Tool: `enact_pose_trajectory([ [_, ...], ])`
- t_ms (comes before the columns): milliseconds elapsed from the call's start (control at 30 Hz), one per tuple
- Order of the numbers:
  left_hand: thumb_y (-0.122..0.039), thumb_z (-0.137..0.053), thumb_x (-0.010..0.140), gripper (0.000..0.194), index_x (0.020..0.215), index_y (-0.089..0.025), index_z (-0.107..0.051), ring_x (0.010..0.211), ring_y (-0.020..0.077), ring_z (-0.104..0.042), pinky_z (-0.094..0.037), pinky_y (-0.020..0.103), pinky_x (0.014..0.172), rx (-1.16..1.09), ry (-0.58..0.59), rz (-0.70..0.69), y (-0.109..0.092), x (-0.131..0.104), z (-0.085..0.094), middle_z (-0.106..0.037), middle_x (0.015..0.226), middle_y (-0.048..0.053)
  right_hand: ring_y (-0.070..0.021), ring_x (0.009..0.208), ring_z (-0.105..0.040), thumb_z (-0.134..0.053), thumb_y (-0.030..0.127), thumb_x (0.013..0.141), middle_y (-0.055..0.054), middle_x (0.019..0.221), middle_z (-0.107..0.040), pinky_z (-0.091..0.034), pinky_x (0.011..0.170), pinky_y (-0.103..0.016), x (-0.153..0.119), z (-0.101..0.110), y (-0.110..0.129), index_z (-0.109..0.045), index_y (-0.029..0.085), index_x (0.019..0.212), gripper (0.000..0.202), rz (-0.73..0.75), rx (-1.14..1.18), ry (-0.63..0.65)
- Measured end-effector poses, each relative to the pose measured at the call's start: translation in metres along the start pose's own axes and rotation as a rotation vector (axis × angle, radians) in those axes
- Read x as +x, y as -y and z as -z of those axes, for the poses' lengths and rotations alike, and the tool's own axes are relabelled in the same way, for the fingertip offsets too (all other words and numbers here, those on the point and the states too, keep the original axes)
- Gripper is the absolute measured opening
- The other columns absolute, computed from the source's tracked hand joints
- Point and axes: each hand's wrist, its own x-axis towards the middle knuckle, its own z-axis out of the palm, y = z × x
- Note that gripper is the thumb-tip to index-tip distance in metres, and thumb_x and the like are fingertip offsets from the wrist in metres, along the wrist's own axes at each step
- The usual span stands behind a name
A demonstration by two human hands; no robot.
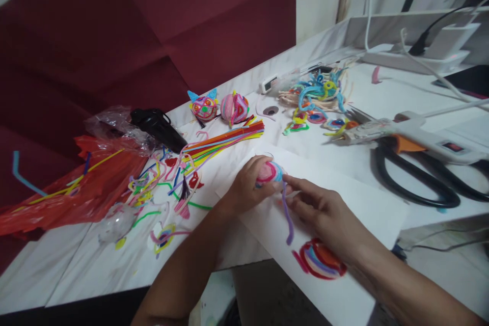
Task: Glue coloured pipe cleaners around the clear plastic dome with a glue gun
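My left hand [247,186] is wrapped round a small ball [270,172] covered in pink, red and light blue fuzzy strips. At the ball's right side my right hand [319,206] pinches a purple pipe cleaner [287,216], whose loose end hangs down toward the paper. Part of the ball is hidden by my left fingers. Beneath both hands lies a white sheet of paper [355,204]. Near its front edge, below my right hand, is a round striped drawing [321,260] in red, orange and purple.
Two decorated balls [204,108] [234,108] sit at the back. Pipe cleaners [225,140] lie left of the paper, near a black glue gun [158,127] and red plastic bag [114,178]. Right are large black-handled scissors [416,178], a white glue gun [424,137] and a power strip [416,56].
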Motion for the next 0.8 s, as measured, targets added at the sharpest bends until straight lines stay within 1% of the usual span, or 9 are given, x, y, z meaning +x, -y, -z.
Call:
enact_pose_trajectory([
  [67, -0.038, -0.056, 0.083, 0.052, 0.127, -0.013, -0.047, 0.124, 0.0274, -0.048, -0.038, 0.043, 0.108, -0.025, 0.028, -0.024, 0.003, 0.000, 0.002, -0.050, 0.131, 0.016, -0.0138, 0.059, -0.049, -0.059, 0.036, 0.073, -0.001, 0.071, -0.060, -0.040, 0.052, -0.028, -0.001, -0.003, -0.003, -0.066, 0.019, 0.116, 0.047, 0.060, -0.031, -0.055],
  [133, -0.037, -0.055, 0.083, 0.052, 0.129, -0.013, -0.046, 0.125, 0.0277, -0.046, -0.036, 0.044, 0.109, -0.035, 0.041, -0.036, 0.006, -0.001, 0.004, -0.049, 0.132, 0.015, -0.0161, 0.068, -0.056, -0.059, 0.036, 0.074, -0.002, 0.080, -0.064, -0.046, 0.061, -0.031, -0.003, -0.006, -0.004, -0.067, 0.020, 0.114, 0.044, 0.090, -0.043, -0.083],
  [267, -0.037, -0.055, 0.085, 0.050, 0.130, -0.017, -0.047, 0.126, 0.0268, -0.045, -0.036, 0.043, 0.109, -0.042, 0.054, -0.052, 0.006, -0.001, 0.004, -0.049, 0.132, 0.013, -0.0178, 0.070, -0.059, -0.062, 0.039, 0.072, -0.004, 0.081, -0.066, -0.050, 0.066, -0.034, -0.004, -0.010, -0.004, -0.068, 0.019, 0.111, 0.044, 0.086, 0.025, -0.125],
  [400, -0.040, -0.055, 0.087, 0.047, 0.128, -0.018, -0.049, 0.123, 0.0258, -0.047, -0.037, 0.041, 0.108, -0.049, 0.062, -0.061, 0.003, 0.000, 0.005, -0.050, 0.128, 0.012, -0.0176, 0.071, -0.060, -0.067, 0.039, 0.069, -0.004, 0.081, -0.065, -0.052, 0.070, -0.035, -0.005, -0.011, -0.005, -0.066, 0.016, 0.115, 0.051, 0.037, 0.096, -0.133],
  [533, -0.039, -0.055, 0.088, 0.046, 0.128, -0.018, -0.049, 0.123, 0.0256, -0.047, -0.036, 0.041, 0.107, -0.055, 0.064, -0.072, 0.001, 0.000, 0.006, -0.050, 0.127, 0.012, -0.0167, 0.071, -0.060, -0.067, 0.041, 0.069, -0.003, 0.082, -0.065, -0.052, 0.071, -0.035, -0.006, -0.012, -0.005, -0.065, 0.017, 0.117, 0.054, 0.010, 0.114, -0.135],
  [633, -0.038, -0.055, 0.088, 0.045, 0.127, -0.017, -0.049, 0.123, 0.0254, -0.047, -0.037, 0.041, 0.107, -0.056, 0.067, -0.069, 0.000, 0.000, 0.007, -0.050, 0.126, 0.012, -0.0168, 0.071, -0.060, -0.064, 0.041, 0.071, -0.003, 0.082, -0.065, -0.052, 0.070, -0.035, -0.007, -0.012, -0.002, -0.064, 0.017, 0.119, 0.053, 0.011, 0.063, -0.123],
  [733, -0.038, -0.055, 0.088, 0.045, 0.128, -0.019, -0.048, 0.123, 0.0251, -0.047, -0.036, 0.040, 0.108, -0.054, 0.076, -0.062, 0.000, 0.000, 0.007, -0.049, 0.127, 0.011, -0.0163, 0.067, -0.057, -0.059, 0.041, 0.074, -0.002, 0.077, -0.061, -0.051, 0.063, -0.032, -0.008, -0.013, 0.001, -0.063, 0.016, 0.120, 0.052, 0.020, -0.001, -0.104],
  [800, -0.038, -0.054, 0.088, 0.045, 0.129, -0.020, -0.047, 0.125, 0.0252, -0.046, -0.036, 0.041, 0.109, -0.043, 0.090, -0.056, 0.000, 0.000, 0.008, -0.048, 0.129, 0.011, -0.0162, 0.066, -0.056, -0.056, 0.041, 0.076, -0.003, 0.077, -0.061, -0.050, 0.058, -0.031, -0.010, -0.015, 0.003, -0.062, 0.016, 0.121, 0.051, 0.031, -0.022, -0.087],
])
